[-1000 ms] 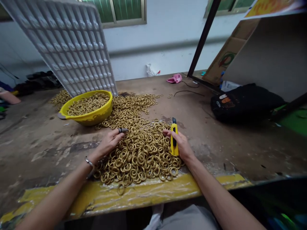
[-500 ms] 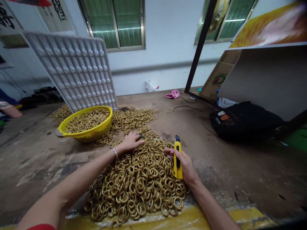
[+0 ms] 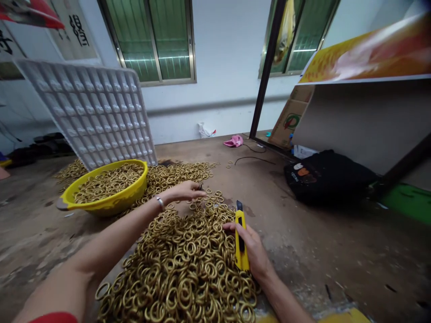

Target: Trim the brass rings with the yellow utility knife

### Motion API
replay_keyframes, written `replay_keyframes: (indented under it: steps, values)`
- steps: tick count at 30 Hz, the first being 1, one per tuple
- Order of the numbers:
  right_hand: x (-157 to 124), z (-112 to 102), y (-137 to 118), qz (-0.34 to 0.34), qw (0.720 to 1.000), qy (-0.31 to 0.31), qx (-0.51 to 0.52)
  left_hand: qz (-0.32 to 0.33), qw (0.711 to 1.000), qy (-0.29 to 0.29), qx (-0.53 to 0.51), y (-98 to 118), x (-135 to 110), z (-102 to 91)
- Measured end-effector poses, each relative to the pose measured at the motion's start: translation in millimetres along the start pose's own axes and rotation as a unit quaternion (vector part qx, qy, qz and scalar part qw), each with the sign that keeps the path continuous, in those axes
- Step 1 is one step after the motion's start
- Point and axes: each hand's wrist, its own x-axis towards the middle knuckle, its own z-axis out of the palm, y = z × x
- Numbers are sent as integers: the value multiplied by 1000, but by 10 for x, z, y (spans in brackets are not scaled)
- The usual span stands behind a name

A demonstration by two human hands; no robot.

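Observation:
A large heap of gold-coloured rings (image 3: 188, 264) covers the worn table in front of me. My left hand (image 3: 184, 192) reaches out over the far part of the heap, its fingertips pinched together at a ring; a dark cover sits on one fingertip. My right hand (image 3: 253, 252) rests at the heap's right edge, gripping a yellow utility knife (image 3: 240, 244) that points away from me.
A yellow basin (image 3: 104, 202) full of rings stands at the left, with a white gridded tray (image 3: 90, 114) leaning behind it. More rings (image 3: 178, 172) lie spread beyond. A black bag (image 3: 325, 177), a pink cloth (image 3: 233, 141) and cardboard (image 3: 289, 119) sit at the right.
My left hand has reached forward from the near-left of the heap to its far side. My view has tilted up. The right hand keeps the knife at the heap's edge.

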Motion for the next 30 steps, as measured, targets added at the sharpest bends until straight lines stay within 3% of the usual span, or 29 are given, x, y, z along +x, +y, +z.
replay_keyframes:
  steps: [4, 7, 12, 15, 20, 26, 28, 30]
  values:
    - [-50, 5, -66, 22, 1000, 10, -2, -112, 981, 125, 101, -204, 694, -39]
    - [-89, 4, -74, 31, 999, 26, 14, -180, 958, 175, 141, -520, 999, -101]
    - [-85, -1, 21, 59, 996, 40, 49, -228, 949, 154, 153, -1067, 1227, -218]
    - [-58, -10, 65, 64, 995, 46, 55, -196, 963, 112, 148, -1195, 1260, -235]
    - [-14, -25, 50, 50, 997, 53, 23, -95, 987, 53, 116, -1031, 990, -62]
    - [12, -7, 15, 6, 999, 42, 8, 15, 999, 9, 36, -564, 255, 328]
    - [11, -7, 20, 0, 999, 39, 6, 46, 999, -9, 2, -480, 28, 336]
    - [9, -12, 27, 1, 999, 36, 1, 57, 998, 9, -35, -468, -123, 246]
